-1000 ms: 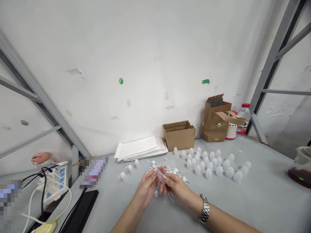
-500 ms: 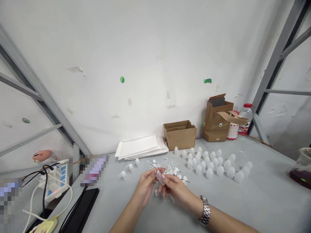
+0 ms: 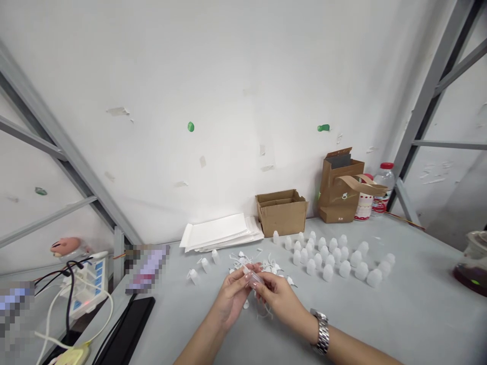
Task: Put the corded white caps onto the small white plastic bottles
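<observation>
Above the grey table, my left hand (image 3: 234, 295) and my right hand (image 3: 280, 296) meet over one small translucent white plastic piece (image 3: 253, 277), like a little bottle or cover. Fingertips of both hands pinch it, and it lies tilted between them. A thin white cord (image 3: 265, 310) hangs below my right fingers. Just beyond my hands lies a pile of white corded pieces (image 3: 271, 264), partly hidden by the fingers. To the left stand 3 white pieces with cords (image 3: 204, 264). On the right, several frosted white covers (image 3: 327, 272) stand upright in loose rows.
Along the wall are white envelopes (image 3: 216, 230), an open cardboard box (image 3: 283, 215), a brown paper bag (image 3: 338, 192) and a red-capped bottle (image 3: 385, 182). A black power bank-like slab (image 3: 131, 329), a phone (image 3: 148, 268) and a power strip (image 3: 89, 286) with cables lie left. A dark-liquid container (image 3: 472, 268) sits far right.
The piece between my hands has turned to lie flatter, and my right fingers have closed further over it. My left hand has shifted very slightly; the other objects stay in place.
</observation>
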The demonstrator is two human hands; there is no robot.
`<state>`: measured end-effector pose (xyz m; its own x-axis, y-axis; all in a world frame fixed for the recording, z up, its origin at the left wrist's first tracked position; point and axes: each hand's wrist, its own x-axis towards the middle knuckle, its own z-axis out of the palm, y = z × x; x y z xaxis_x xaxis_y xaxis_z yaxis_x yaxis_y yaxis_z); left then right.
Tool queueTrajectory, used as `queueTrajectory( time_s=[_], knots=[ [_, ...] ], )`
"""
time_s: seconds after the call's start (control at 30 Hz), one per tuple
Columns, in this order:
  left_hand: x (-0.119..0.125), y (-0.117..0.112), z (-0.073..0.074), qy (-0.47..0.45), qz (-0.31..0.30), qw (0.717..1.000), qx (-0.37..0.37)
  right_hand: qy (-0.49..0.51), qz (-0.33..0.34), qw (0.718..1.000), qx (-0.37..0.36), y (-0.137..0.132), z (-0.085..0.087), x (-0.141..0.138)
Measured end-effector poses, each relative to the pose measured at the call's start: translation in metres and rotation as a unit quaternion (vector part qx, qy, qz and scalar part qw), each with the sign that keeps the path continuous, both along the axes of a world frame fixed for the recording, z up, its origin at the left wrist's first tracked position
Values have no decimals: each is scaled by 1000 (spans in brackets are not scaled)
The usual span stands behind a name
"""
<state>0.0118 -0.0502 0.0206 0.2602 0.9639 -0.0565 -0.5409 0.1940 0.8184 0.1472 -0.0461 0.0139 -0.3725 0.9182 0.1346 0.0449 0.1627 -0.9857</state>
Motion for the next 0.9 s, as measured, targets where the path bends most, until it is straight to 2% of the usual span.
queueTrajectory(
  time_s=[0.33, 0.5, 0.57, 0.63, 0.77, 0.9],
  knots=[
    [3, 2, -3, 8, 25, 999, -32, 58, 83, 993, -54, 6, -5, -3],
    [2, 3, 0, 10, 20, 1000, -17, 81, 67, 992, -69, 5, -6, -4],
    [1, 2, 1, 3, 7, 1000, -18, 102, 83, 988, -79, 5, -6, -3],
    [1, 0, 0, -8, -8, 1000, -20, 138, 122, 978, -102, 6, -5, -2],
    [2, -1, -2, -27, -32, 998, -44, 223, 197, 937, -182, 7, -2, -1],
    [1, 1, -2, -17, -15, 999, -43, 244, 204, 922, -222, 7, -4, -3]
  ],
)
